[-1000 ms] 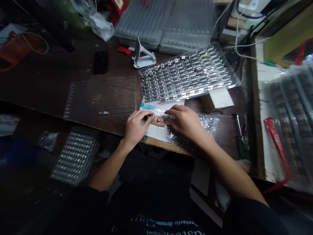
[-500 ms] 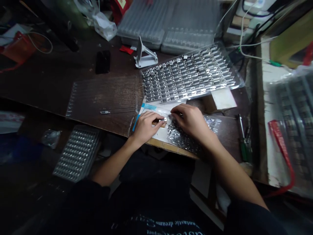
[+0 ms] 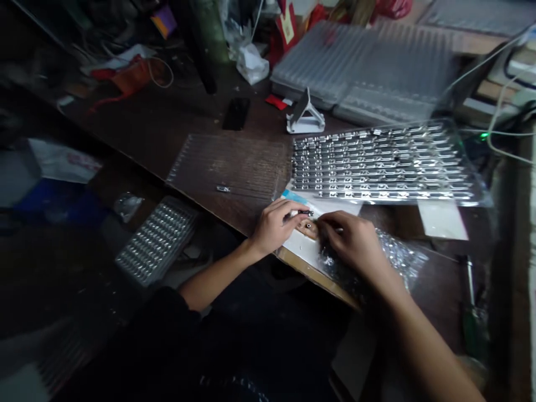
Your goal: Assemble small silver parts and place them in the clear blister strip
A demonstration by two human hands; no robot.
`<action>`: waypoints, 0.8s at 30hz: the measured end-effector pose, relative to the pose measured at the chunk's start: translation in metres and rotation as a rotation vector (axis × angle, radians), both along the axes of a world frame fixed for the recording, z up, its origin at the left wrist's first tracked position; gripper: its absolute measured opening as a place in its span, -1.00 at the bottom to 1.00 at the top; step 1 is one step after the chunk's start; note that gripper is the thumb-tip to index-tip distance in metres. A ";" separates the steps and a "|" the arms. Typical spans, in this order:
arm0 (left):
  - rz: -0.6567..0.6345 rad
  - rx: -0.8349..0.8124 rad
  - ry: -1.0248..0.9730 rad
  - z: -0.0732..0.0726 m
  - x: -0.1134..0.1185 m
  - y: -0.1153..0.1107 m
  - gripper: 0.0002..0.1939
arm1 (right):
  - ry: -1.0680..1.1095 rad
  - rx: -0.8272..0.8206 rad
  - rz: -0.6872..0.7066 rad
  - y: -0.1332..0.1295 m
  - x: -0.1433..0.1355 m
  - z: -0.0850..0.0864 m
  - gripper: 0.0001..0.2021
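My left hand pinches a small metal part with a dark row along it, between thumb and fingertips. Just beneath that part lies a small wooden block with a little round piece on it. My right hand is to the right of the block, its fingers pinched together; what they hold, if anything, is too blurred to make out. Under and beside the right hand spreads a clear plastic bag of small shiny metal pieces. A white sheet lies below the block.
A clear tray filled with rows of shiny metal parts lies behind the hands. On the left, another clear tray bears a single metal part. Farther back are a phone, a white stand and stacked plastic trays. A green-handled screwdriver lies right.
The view has swung left, so everything appears farther right. The metal part in my left hand now shows its dark side, and more of the wooden block is visible.
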State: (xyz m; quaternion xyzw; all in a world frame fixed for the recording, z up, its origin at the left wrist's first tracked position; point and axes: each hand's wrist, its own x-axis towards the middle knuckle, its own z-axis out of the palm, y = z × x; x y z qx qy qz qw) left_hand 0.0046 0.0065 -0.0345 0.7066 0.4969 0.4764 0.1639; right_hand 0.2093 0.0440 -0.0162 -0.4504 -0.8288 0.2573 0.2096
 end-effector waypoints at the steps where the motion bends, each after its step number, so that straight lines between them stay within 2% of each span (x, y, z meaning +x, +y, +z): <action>1: 0.029 -0.004 0.017 0.002 -0.008 -0.002 -0.90 | 0.031 -0.027 0.063 -0.001 -0.004 0.000 -0.82; 4: 0.116 -0.031 0.100 0.004 -0.035 -0.005 -0.81 | 0.043 -0.044 0.198 -0.007 -0.013 -0.001 -0.77; 7: 0.171 -0.049 0.183 0.005 -0.062 -0.003 -0.76 | -0.148 0.046 0.214 -0.012 -0.015 -0.001 -0.76; 11: 0.200 -0.067 0.317 0.008 -0.085 0.002 -0.88 | -0.341 0.126 0.243 -0.018 -0.018 0.003 -0.74; 16: 0.216 -0.125 0.426 0.010 -0.096 0.008 -0.94 | -0.380 0.163 0.297 -0.020 -0.021 0.009 -0.76; 24: 0.205 -0.170 0.436 0.011 -0.099 0.014 -0.91 | -0.385 0.133 0.285 -0.014 -0.022 0.014 -0.84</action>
